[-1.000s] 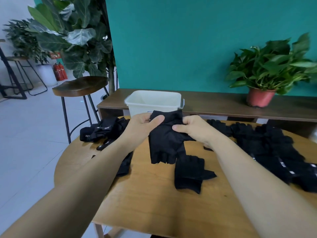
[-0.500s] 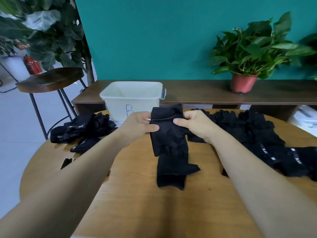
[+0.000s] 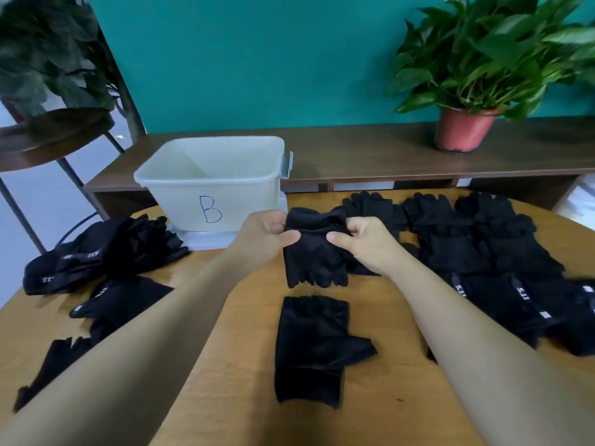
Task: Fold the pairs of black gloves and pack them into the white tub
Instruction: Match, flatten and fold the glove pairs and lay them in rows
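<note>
A black fingerless glove (image 3: 314, 252) hangs above the wooden table (image 3: 244, 397), cuff up and finger ends down. My left hand (image 3: 267, 235) pinches its cuff on the left side, and my right hand (image 3: 363, 239) pinches it on the right. A second black glove (image 3: 314, 349) lies flat on the table just below it. The white tub (image 3: 212, 185), marked with a blue B, stands behind my left hand and looks empty.
Piles of black gloves lie at the table's left (image 3: 96, 252) and right (image 3: 483, 252). A dark wooden bench (image 3: 370, 156) behind the table carries a potted plant (image 3: 467, 123). A stool (image 3: 48, 136) stands at the far left.
The held glove has lifted clear of the second glove, which now lies alone on the table. The view has tilted down and nearer to the tub.
</note>
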`<state>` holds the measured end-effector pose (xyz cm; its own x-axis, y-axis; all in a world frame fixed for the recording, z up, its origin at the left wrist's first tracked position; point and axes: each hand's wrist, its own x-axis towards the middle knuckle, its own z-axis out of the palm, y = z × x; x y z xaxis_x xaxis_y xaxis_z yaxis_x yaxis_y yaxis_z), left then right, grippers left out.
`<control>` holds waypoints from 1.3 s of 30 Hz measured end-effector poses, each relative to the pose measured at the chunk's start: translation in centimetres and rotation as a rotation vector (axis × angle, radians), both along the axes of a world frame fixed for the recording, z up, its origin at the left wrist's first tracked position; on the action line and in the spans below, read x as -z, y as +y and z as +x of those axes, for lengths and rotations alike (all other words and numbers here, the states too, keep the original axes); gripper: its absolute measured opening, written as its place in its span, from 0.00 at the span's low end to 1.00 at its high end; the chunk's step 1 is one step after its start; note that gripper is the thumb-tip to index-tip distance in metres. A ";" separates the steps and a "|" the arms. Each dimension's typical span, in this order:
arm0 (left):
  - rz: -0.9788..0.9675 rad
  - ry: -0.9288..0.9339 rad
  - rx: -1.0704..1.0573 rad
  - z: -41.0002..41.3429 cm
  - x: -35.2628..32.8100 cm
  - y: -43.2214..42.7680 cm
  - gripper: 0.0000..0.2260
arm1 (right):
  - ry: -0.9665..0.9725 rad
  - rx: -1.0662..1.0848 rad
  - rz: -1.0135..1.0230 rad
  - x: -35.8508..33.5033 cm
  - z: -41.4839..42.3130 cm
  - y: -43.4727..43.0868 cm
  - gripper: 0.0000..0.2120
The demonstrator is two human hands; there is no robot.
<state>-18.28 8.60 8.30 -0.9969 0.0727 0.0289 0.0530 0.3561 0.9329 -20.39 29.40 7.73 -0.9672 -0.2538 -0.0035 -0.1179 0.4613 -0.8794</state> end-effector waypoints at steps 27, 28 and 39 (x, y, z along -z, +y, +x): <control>-0.687 0.419 0.201 11.6 9.1 -2.7 0.14 | 0.616 -0.152 0.681 7.1 11.3 0.7 0.22; -0.717 0.463 0.203 11.9 9.5 -2.8 0.15 | 0.684 -0.125 0.712 7.6 11.4 0.7 0.23; -0.815 0.626 0.175 12.7 10.6 -2.8 0.15 | 0.954 -0.099 0.745 9.5 11.6 0.7 0.19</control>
<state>-5.55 5.79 -2.27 -0.7946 0.4441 0.4140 0.5556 0.8067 0.2011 -8.83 30.12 -1.74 -0.6369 -0.5664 0.5230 -0.6369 0.7688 0.0571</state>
